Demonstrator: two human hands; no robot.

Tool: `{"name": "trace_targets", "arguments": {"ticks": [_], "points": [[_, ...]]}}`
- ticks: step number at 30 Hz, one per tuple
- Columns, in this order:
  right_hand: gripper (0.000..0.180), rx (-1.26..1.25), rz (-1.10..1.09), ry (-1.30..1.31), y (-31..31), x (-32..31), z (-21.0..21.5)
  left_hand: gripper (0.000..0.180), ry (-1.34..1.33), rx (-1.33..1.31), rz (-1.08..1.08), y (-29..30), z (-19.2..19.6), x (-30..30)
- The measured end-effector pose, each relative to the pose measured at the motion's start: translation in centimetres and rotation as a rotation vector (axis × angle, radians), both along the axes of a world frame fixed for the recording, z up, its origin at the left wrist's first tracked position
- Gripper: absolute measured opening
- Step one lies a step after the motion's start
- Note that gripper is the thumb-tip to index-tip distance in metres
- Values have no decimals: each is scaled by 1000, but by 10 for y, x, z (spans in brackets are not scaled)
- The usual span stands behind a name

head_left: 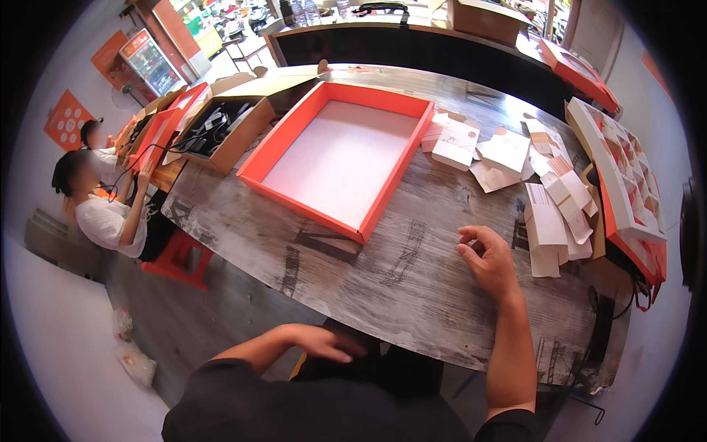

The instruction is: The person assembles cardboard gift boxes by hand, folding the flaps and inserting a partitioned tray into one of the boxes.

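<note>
My right hand [486, 259] is over the right part of the wooden-patterned table [434, 295], its fingers loosely bent, apart from the thumb and with nothing in them. Just right of it lie folded white cartons [545, 228]. My left hand [322, 343] is low in front of my body, by the table's near edge. Its fingers are stretched out and slightly blurred, and I see nothing in them. A large orange-red tray-like box [339, 210] with a bare white inside stands in the middle of the table, beyond both hands.
Several small white boxes [455, 141] lie right of the tray. A divided white-and-red box [622, 173] stands at the right edge. On the left are a cardboard box [228, 132] of black cables and a seated person [110, 214] on a red stool [179, 258]. A black partition [420, 59] borders the far side.
</note>
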State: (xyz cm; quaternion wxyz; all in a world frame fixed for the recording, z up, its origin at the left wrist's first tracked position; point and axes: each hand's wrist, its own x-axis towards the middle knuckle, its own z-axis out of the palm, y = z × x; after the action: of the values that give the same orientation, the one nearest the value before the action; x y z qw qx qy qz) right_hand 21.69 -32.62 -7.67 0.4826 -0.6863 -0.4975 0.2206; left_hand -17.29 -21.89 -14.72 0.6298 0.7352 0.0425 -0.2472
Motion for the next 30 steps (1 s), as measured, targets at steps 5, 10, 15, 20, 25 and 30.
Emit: {"name": "trace_targets", "arguments": {"ticks": [5, 10, 15, 20, 25, 30], "points": [[28, -8, -10, -63, 2, -3, 1, 52, -242, -118, 186, 40, 150, -12], [28, 0, -3, -65, -1, 5, -5, 55, -581, 829, 489, 95, 196, 44], [29, 25, 40, 30, 4, 6, -7, 66, -186, 1112, 185, 144, 176, 85], [29, 27, 30, -54, -1, 7, -7, 70, 5, 759, 245, 139, 163, 142], [29, 26, 34, -16, -2, 7, -4, 61, 191, 708, 481, 143, 144, 189], [29, 26, 39, -21, -1, 6, -4, 54, 250, 493, 559, 151, 132, 193]]}}
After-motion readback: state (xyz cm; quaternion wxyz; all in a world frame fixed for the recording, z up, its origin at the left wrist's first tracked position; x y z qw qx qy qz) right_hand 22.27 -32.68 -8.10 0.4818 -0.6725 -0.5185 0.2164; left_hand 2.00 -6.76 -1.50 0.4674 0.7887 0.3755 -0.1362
